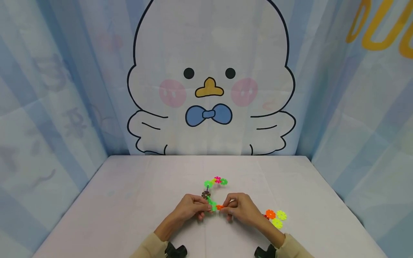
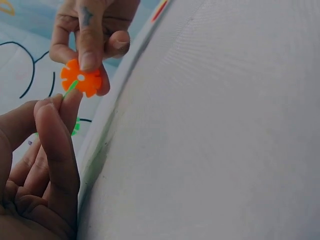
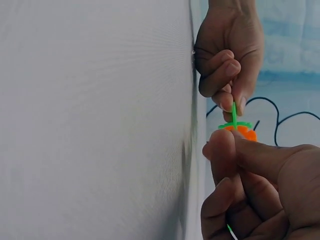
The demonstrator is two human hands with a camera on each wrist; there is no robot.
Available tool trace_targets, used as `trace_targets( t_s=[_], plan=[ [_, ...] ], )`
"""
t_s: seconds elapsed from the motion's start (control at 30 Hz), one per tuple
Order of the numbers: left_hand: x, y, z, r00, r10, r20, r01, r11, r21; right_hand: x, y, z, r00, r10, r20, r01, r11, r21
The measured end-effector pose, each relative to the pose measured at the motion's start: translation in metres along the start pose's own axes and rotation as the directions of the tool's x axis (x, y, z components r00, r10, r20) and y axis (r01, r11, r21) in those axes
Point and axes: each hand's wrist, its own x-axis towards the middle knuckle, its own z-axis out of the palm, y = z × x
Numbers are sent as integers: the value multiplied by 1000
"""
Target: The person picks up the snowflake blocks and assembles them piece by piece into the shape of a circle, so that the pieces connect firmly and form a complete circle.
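My left hand pinches a green notched disc between thumb and fingertips. Facing it, my right hand pinches an orange notched disc by its edge. The two discs meet at their rims, the green one edge-on to the orange in the left wrist view. From the left hand a curved chain of linked discs runs away over the table: a brown disc, then green, yellow, a pink disc and a green disc at its far end. Fingers cover part of both pinched discs.
Loose discs lie right of the right forearm: an orange disc, two yellow discs and a red disc partly hidden by the arm. The white table ends at a curtain printed with a cartoon bird.
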Motion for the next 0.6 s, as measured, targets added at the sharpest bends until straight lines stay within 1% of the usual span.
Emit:
trace_targets(
  t_s=[0.17,0.3,0.43,0.6],
  plan=[
    [1,0,1,1000,4,-5,-4,1000,4,0,-1,1,1000,-7,-7,7,1000,3],
    [1,-1,0,1000,-4,-3,4,1000,3,1,-1,2,1000,-14,-13,14,1000,-1],
    [1,-1,-1,1000,-7,5,7,1000,6,2,0,1,1000,-19,-11,19,999,-27],
    [1,-1,0,1000,-4,14,4,1000,1,2,0,-5,999,-30,-13,28,994,-103]
  ],
)
